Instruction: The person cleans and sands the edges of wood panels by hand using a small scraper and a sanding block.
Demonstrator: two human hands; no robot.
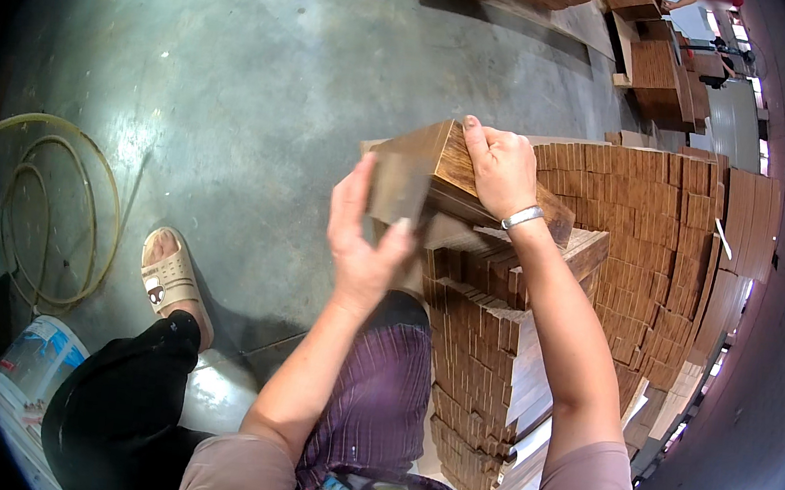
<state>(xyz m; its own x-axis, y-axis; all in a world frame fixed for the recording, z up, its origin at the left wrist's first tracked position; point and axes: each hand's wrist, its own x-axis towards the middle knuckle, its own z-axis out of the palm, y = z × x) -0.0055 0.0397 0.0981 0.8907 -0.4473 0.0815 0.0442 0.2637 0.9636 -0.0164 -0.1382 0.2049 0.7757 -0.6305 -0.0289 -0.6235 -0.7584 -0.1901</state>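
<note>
My right hand (505,173), with a silver band at the wrist, is closed over the top edge of a bundle of brown wooden boards (458,171), thumb pointing away from me. My left hand (364,247) grips a flat grey-brown piece (400,187) against the bundle's left end. Motion blurs that piece, so its exact kind is unclear. Below the bundle stands a stack of brown wooden boards (466,368), their edges unevenly stepped. Part of the stack's top is hidden under my right forearm.
A tall row of stacked boards (623,241) runs along the right. More board piles (664,77) stand at the far right, with people partly visible beyond. On the left, a coiled yellowish hose (113,216) lies on the grey floor (267,69) near a plastic bucket (41,356).
</note>
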